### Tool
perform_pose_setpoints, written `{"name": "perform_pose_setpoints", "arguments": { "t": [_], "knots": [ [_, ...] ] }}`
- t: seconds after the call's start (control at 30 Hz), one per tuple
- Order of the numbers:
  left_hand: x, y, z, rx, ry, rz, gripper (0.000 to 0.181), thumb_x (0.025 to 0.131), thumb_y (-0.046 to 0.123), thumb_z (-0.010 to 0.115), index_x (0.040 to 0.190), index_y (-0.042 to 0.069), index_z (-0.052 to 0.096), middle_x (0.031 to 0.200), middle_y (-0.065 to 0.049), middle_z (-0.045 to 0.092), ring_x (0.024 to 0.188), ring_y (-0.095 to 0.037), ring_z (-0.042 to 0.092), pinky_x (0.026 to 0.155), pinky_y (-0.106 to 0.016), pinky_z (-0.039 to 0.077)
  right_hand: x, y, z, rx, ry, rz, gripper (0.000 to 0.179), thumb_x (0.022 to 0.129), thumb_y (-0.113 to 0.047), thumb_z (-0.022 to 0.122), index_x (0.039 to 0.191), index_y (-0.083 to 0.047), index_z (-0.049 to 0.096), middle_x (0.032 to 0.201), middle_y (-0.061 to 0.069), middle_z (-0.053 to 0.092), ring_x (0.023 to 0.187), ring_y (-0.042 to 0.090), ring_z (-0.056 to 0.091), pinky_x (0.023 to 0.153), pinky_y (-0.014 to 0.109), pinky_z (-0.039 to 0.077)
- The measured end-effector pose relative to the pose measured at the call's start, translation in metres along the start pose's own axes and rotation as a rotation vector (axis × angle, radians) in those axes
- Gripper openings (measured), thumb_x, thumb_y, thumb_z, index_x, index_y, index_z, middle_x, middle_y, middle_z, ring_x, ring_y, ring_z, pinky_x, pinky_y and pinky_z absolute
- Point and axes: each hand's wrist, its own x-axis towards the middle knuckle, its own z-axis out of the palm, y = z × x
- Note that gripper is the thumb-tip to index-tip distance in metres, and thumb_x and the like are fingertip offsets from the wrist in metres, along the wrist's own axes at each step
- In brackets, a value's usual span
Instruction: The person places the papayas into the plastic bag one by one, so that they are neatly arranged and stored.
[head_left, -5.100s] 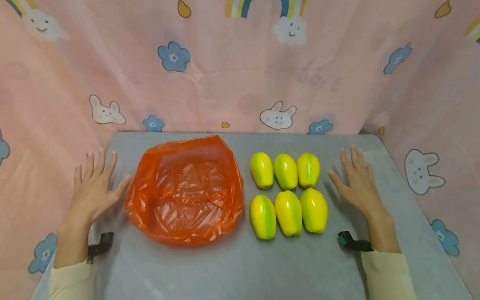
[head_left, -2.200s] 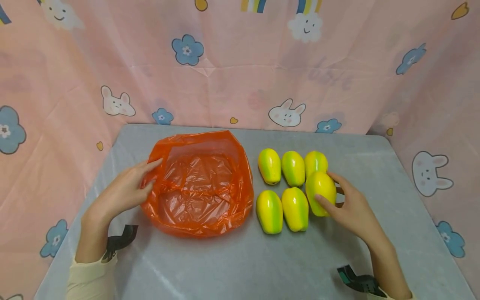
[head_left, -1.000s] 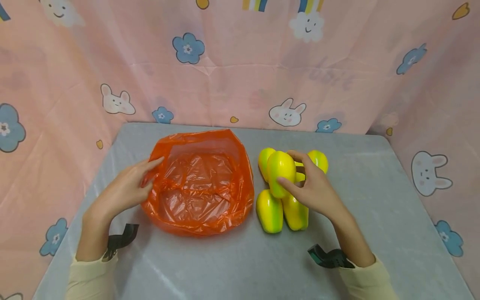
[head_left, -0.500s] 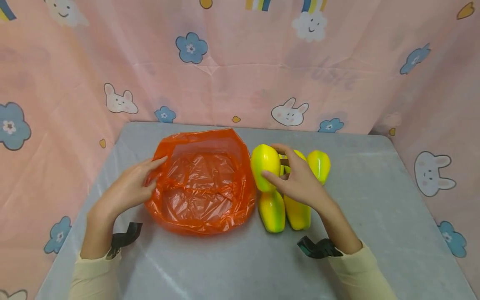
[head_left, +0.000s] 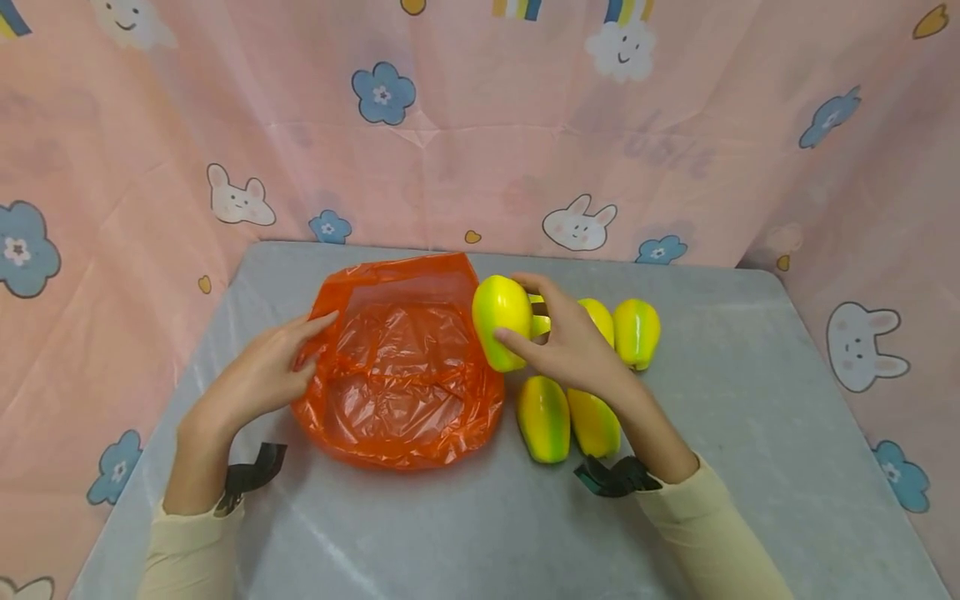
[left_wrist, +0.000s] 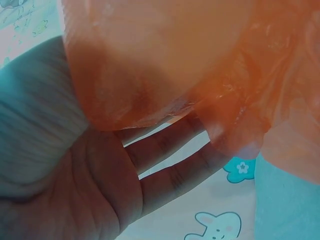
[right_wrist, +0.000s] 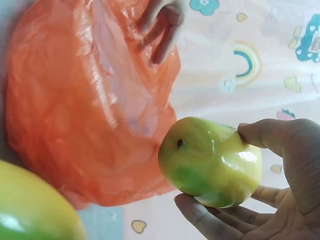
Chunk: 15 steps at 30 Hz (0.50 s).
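Observation:
An orange plastic bag [head_left: 405,454] stands with its mouth spread wide on the left half of the table. My left hand [head_left: 258,379] holds its left rim, fingers at the edge. In the left wrist view the film [left_wrist: 145,65] hangs across the palm and hides the fingertips. My right hand [head_left: 573,333] grips a glossy yellow-green papaya [head_left: 500,321] between thumb and fingers, raised at the bag's right rim. In the right wrist view the papaya [right_wrist: 210,162] shows its end with a dark spot. Behind the right hand, one papaya [head_left: 540,317] is mostly hidden.
Two papayas lie in the front row, the left one [head_left: 543,419] and the right one [head_left: 595,423], partly under my forearm. Another papaya [head_left: 637,333] sits at the back right. The grey tabletop [head_left: 420,542] meets a pink patterned curtain [head_left: 465,167] behind.
My right hand took the front-right papaya, lifted it and carried it leftward over the others to the bag's right rim. My left hand earlier came to the bag's left rim and stays there.

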Motion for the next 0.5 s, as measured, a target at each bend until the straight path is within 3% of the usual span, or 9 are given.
{"name": "perform_pose_setpoints", "arguments": {
  "t": [0.13,0.37,0.5],
  "knots": [
    [0.000,0.000,0.000,0.007,0.003,0.007,0.069,0.095,-0.002,0.058,0.161,0.005,0.042,0.166,-0.023,0.044,0.135,-0.042,0.054,0.095,-0.052,0.059,0.004,-0.006,0.002,0.008,-0.003,-0.020,0.081,0.095,-0.035,0.079,0.161,-0.015,0.037,0.160,0.008,0.048,0.138,0.037,0.058,0.092,0.047,0.066],
    [-0.001,0.000,0.000,0.004,0.000,0.004,0.069,0.095,-0.002,0.057,0.162,0.005,0.042,0.166,-0.023,0.044,0.141,-0.043,0.052,0.106,-0.061,0.055,0.012,-0.013,0.009,0.012,-0.008,-0.081,0.079,0.095,-0.032,0.079,0.159,-0.012,0.039,0.159,0.010,0.050,0.135,0.037,0.061,0.094,0.051,0.064],
    [-0.001,0.002,0.000,-0.007,-0.004,0.001,0.068,0.095,-0.002,0.057,0.162,0.005,0.042,0.166,-0.022,0.043,0.141,-0.043,0.051,0.106,-0.060,0.056,0.018,-0.021,0.013,0.003,-0.020,-0.106,0.078,0.095,-0.035,0.078,0.159,-0.013,0.040,0.158,0.008,0.052,0.135,0.035,0.063,0.090,0.047,0.066]
  ]
}}
